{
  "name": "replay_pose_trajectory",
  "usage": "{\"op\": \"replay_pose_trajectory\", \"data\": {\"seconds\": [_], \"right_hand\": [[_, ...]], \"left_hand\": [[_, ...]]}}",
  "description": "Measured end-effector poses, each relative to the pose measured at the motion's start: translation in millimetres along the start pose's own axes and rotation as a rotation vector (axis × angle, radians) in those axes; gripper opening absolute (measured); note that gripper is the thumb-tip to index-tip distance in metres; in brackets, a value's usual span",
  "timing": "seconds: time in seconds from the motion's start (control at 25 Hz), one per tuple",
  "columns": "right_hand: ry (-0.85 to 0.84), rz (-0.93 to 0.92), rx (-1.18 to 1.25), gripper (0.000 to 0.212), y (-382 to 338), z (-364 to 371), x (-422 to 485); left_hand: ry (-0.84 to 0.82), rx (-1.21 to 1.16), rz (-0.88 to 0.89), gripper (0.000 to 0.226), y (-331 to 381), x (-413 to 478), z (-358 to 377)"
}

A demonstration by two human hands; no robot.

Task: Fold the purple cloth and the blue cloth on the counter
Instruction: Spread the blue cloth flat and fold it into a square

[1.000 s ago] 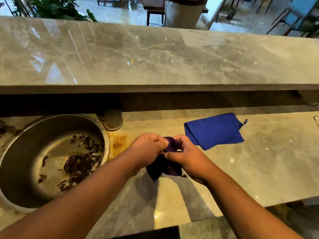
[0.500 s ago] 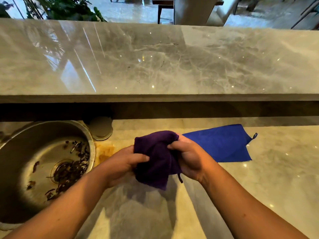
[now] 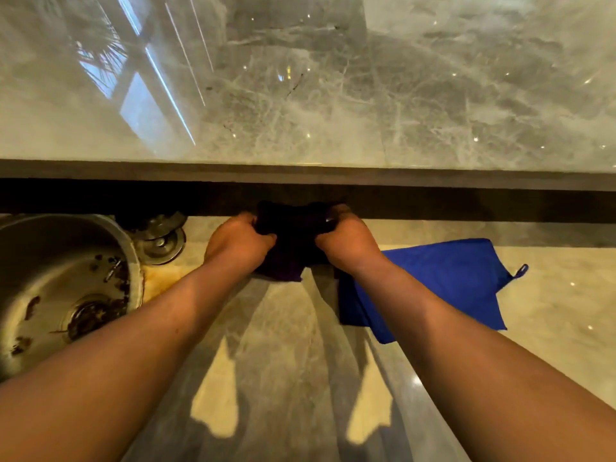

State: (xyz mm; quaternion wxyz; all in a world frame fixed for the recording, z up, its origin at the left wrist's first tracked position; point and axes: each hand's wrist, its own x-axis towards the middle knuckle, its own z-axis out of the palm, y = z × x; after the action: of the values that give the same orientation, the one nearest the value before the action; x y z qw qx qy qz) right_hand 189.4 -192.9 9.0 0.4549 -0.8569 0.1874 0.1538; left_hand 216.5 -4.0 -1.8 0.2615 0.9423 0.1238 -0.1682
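Presently the purple cloth (image 3: 293, 241) is pinched by both hands, left hand (image 3: 238, 240) and right hand (image 3: 346, 240); spreading is needed next, blue cloth (image 3: 443, 281) at three o'clock.

Dim warm light; window glare on upper ledge (image 3: 160, 95), slight blur.

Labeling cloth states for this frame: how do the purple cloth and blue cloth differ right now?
The purple cloth is gripped between the left hand and right hand; the blue cloth is touched by neither hand. The purple cloth is bunched and lifted off the counter; the blue cloth lies flat on it, part hidden by the right forearm. The purple cloth looks nearly black in shadow; the blue cloth is vivid. Both look like small cleaning cloths.
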Motion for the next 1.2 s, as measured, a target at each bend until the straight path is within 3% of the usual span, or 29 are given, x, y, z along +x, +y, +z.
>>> {"op": "replay_pose_trajectory", "data": {"seconds": [0.08, 0.16, 0.2, 0.28, 0.36, 0.44, 0.56, 0.64, 0.76, 0.92, 1.04, 1.12, 1.2], "right_hand": [[0.050, -0.134, -0.178, 0.045, 17, -13, -7], [0.125, -0.266, -0.352, 0.028, 50, -38, -23], [0.139, -0.278, -0.444, 0.027, 70, -53, -32], [0.136, -0.199, -0.646, 0.032, 112, -85, -50], [0.119, -0.106, -0.786, 0.045, 149, -114, -67], [0.050, -0.090, -0.819, 0.061, 172, -133, -76], [0.016, -0.176, -0.876, 0.060, 183, -144, -76], [0.068, -0.218, -0.931, 0.045, 185, -144, -72], [0.128, -0.241, -0.880, 0.027, 180, -143, -74], [0.219, -0.224, -0.585, 0.023, 163, -144, -96], [0.238, -0.201, -0.372, 0.022, 134, -132, -115], [0.200, -0.187, -0.205, 0.018, 114, -124, -122], [0.020, -0.248, -0.126, 0.020, 65, -85, -135]], "left_hand": [[0.116, 0.124, 0.076, 0.055, 2, -8, 7], [0.210, 0.165, 0.322, 0.049, 11, -34, 20], [0.167, 0.166, 0.454, 0.043, 19, -50, 31], [-0.075, 0.187, 0.675, 0.037, 40, -78, 58], [-0.308, 0.300, 0.803, 0.048, 64, -98, 91], [-0.379, 0.485, 0.863, 0.062, 85, -110, 116], [-0.294, 0.683, 0.901, 0.050, 102, -112, 133], [-0.230, 0.718, 0.914, 0.033, 110, -110, 134], [-0.244, 0.680, 0.880, 0.030, 111, -107, 126], [-0.369, 0.378, 0.820, 0.034, 93, -105, 88], [-0.434, 0.076, 0.647, 0.031, 69, -107, 36], [-0.494, -0.180, 0.546, 0.034, 57, -104, 8], [-0.450, -0.326, 0.499, 0.038, 17, -103, -35]]}}
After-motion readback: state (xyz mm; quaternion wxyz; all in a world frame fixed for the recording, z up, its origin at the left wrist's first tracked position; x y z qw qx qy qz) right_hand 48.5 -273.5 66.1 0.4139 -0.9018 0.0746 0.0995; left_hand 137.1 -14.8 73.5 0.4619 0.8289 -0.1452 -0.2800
